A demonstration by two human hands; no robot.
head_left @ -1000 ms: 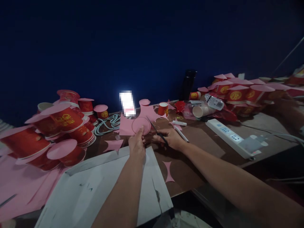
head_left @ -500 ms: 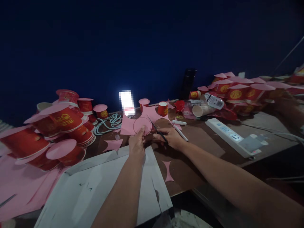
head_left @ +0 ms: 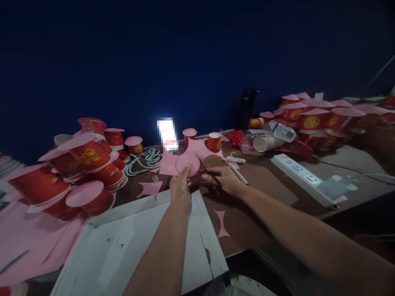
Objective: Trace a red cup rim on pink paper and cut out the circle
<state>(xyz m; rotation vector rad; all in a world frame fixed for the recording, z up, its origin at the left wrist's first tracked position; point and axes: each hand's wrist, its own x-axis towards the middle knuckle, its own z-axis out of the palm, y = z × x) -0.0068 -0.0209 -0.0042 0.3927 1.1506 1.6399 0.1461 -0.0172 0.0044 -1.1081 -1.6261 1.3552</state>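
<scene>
A left hand (head_left: pixel 181 187) pinched a pink paper sheet (head_left: pixel 168 163) bearing a drawn circle above a brown tabletop (head_left: pixel 259 216), thumb on top, while the right hand (head_left: pixel 226 180), fingers curled narrowly, gripped black-handled scissors (head_left: pixel 210 174) just beside the sheet.

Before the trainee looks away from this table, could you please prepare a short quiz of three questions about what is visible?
1. Which hand holds the scissors?
2. True or false: the thumb of the left hand rests inside the circle marked on the pink paper.
3. Where does the power strip lie?
A) left of both hands
B) right of both hands
C) between the hands

Key: 1. the right hand; 2. true; 3. B
</scene>
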